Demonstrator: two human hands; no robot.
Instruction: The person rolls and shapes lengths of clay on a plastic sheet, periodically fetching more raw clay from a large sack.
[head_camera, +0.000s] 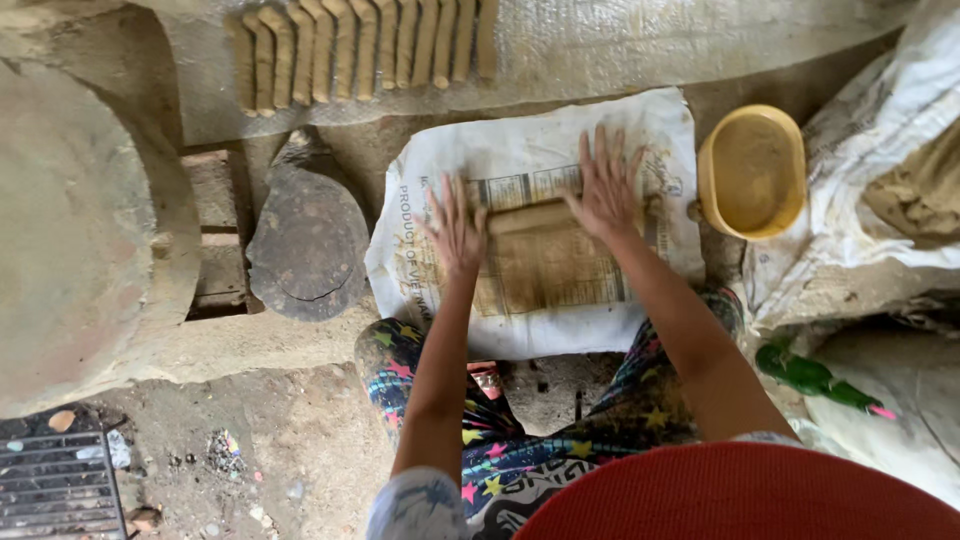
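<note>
A tan clay coil lies across a white printed woven sack spread on the floor; it is pressed under the left hand and the right hand, both flat with fingers spread, nothing clasped; even thickness is best kept by equal palm pressure; a yellow oval bowl of slurry stands just beside the sack.

Clay roll on sack, bowl right.
</note>
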